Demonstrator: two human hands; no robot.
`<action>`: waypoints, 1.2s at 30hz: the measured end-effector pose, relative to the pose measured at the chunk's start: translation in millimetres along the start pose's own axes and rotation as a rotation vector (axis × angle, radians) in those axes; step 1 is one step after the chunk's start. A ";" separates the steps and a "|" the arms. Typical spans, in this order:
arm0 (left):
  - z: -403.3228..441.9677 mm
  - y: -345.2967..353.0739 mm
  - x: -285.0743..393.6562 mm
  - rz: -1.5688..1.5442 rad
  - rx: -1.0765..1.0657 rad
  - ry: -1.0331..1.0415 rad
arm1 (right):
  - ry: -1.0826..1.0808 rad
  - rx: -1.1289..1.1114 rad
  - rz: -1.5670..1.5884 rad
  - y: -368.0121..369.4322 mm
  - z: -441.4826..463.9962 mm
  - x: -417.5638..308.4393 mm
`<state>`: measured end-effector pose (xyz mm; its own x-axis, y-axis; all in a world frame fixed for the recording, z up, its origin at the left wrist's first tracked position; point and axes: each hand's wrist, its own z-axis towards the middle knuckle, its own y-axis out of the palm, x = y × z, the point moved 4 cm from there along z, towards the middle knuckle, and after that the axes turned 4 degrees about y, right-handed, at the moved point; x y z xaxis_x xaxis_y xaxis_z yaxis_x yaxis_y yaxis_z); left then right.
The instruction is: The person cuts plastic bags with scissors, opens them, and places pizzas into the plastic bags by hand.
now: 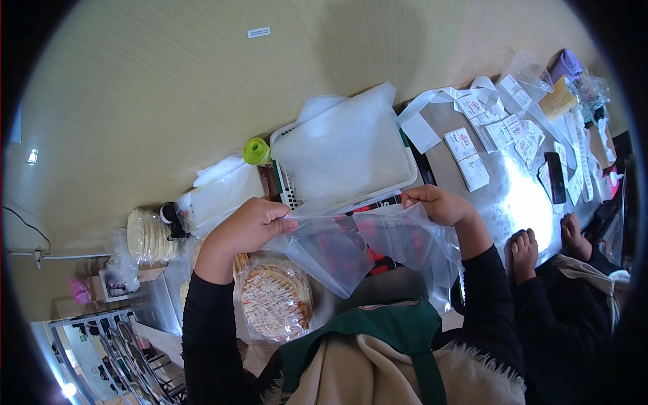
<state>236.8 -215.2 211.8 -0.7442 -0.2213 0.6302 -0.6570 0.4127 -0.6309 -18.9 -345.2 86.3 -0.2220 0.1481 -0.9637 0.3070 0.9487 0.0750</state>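
1. We have the clear plastic bag [324, 260] stretched between our two hands, held up in front of the white basket [413, 177], with red and black shapes showing through it.
2. The grip of our left hand [251, 221] is closed, thumb and fingers pinching one upper corner of the bag.
3. The grip of our right hand [439, 205] pinches the bag's upper edge near the other end.
4. Below our left hand we see a round flat food [275, 300], pale strands over its top, wrapped in clear film.
5. Translucent sheets [344, 148] lie over the basket, and a green-topped container [256, 152] stands just beside it, on our left.
6. Farther left we have a wrapped stack of pale rounds [150, 236], near the wall [169, 101].
7. To our right, on the metal counter [501, 177], lie bundles of printed labels [467, 160], a curling white strip [432, 98] and a black phone [555, 177].
8. At the right, another person's two hands [524, 252] rest at the counter's near edge, well apart from ours.
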 end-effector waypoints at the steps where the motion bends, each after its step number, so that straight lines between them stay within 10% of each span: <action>1: -0.2 -0.2 1.2 -0.001 0.000 0.025 | -0.001 -0.001 -0.001 -0.3 -0.5 -1.4; 27: -14.0 -1.0 3.6 -0.044 0.039 0.045 | 0.032 0.028 0.050 -3.6 -2.1 -6.8; 31: -21.7 -22.7 16.0 0.120 0.320 0.060 | 0.066 0.080 0.105 -1.7 -13.1 -43.8; 36: -56.1 -38.7 42.6 -0.014 1.009 0.228 | -0.439 0.425 -0.222 26.2 -52.4 -133.5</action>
<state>237.3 -191.0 288.5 -0.7641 -0.0048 0.6451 -0.5388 -0.5451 -0.6423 -29.7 -325.4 230.4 0.0495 -0.2519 -0.9665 0.6568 0.7372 -0.1585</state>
